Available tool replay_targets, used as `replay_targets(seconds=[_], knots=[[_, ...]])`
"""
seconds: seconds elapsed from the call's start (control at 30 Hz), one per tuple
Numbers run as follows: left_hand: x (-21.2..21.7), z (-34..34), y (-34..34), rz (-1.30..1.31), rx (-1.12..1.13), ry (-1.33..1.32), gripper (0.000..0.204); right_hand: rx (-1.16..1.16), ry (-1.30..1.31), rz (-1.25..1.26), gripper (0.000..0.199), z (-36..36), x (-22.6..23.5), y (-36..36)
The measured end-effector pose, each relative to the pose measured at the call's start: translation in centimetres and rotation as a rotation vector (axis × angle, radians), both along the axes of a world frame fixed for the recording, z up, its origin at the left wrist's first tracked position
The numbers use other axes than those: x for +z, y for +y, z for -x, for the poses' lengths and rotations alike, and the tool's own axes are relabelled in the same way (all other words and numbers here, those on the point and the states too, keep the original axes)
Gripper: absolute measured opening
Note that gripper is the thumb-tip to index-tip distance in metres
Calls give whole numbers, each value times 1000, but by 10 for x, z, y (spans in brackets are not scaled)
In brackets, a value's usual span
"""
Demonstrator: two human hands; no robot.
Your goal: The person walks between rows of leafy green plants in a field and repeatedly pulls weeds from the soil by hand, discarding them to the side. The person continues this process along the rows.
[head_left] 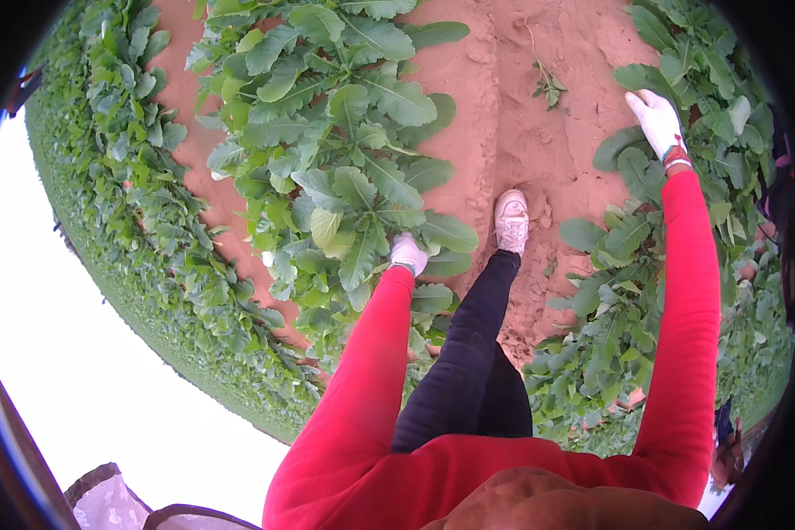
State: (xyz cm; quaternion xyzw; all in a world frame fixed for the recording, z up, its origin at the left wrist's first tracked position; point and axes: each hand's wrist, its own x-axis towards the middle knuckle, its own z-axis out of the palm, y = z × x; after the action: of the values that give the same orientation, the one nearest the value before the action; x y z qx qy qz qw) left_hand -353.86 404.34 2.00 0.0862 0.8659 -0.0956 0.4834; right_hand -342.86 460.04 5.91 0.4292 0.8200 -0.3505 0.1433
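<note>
My left hand (409, 254), in a white glove, reaches in among the lobed green leaves of a leafy plant (358, 190) in the row to my left. Leaves cover its fingers, so whether they grip anything cannot be seen. My right hand (656, 125), also gloved in white with a reddish band at the wrist, is stretched far out beside the leafy plants (632, 168) of the right row. Its fingers extend toward the upper left, close to a broad leaf (638, 77), and no held thing shows in them.
Between the rows runs a strip of reddish bare soil (468, 97), where my light shoe (511, 221) stands. A small wilted plant (549, 91) lies on the soil ahead. Another crop row (137, 115) grows farther left. Parts of other people show at the right rim.
</note>
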Motion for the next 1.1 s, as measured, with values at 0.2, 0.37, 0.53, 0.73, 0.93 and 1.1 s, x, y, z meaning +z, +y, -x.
replay_targets(seconds=[0.2, 0.37, 0.53, 0.73, 0.93, 1.1], knots=[[0, 0, -3, 38, 3, -53, 76, -122, -554, 378, 40, 0, -33, 42], [12, 2, 10, 133, -15, -94, 78, -188, -467, 515, 41, -5, -44, 53], [53, 8, 96, 180, -112, -389, 55, -280, -470, 608, 37, -8, -53, 62], [71, 77, 295, -605, -120, 155, 31, -191, -327, 561, 40, -19, -71, 68], [35, 206, 412, -413, -561, 448, 28, -69, -545, 380, 76, -25, -119, 74], [28, 240, 422, -255, -632, 528, 36, -66, -620, 394, 80, -13, -117, 69]])
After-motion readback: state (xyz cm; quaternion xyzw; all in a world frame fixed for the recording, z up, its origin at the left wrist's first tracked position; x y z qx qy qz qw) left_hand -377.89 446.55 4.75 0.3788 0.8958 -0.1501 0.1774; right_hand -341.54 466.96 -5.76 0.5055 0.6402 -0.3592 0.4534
